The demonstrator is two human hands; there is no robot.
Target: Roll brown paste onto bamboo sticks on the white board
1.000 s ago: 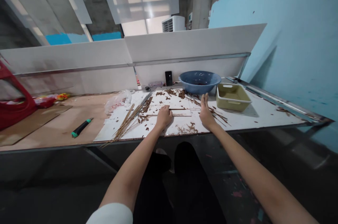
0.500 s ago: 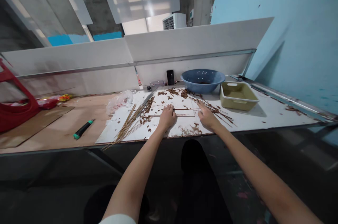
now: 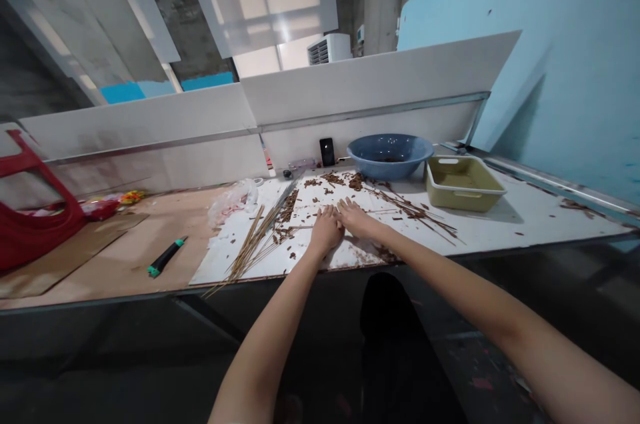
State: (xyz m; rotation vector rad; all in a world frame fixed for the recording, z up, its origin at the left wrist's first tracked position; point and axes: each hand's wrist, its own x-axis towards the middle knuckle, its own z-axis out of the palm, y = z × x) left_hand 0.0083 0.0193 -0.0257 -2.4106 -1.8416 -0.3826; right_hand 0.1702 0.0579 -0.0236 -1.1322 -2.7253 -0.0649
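Note:
My left hand (image 3: 327, 229) rests on the white board (image 3: 230, 251) with its fingers curled down onto a thin stick that it hides. My right hand (image 3: 353, 216) lies flat and open right beside it, fingers stretched out, touching the left hand. A bundle of thin bamboo sticks (image 3: 253, 241) lies to the left of my hands. Brown scraps (image 3: 350, 181) and dark coated sticks (image 3: 415, 212) are scattered behind and to the right of my hands.
A blue bowl (image 3: 390, 155) and a yellow-green tray (image 3: 463, 181) stand at the back right. A phone (image 3: 327, 151) leans on the white partition. A green-tipped black tool (image 3: 167, 257) lies on the brown table part, a plastic bag (image 3: 231, 197) behind it, a red chair (image 3: 30, 211) at far left.
My right hand has slid left across the board until it meets my left hand. The left hand has stayed in place. The view has shifted slightly.

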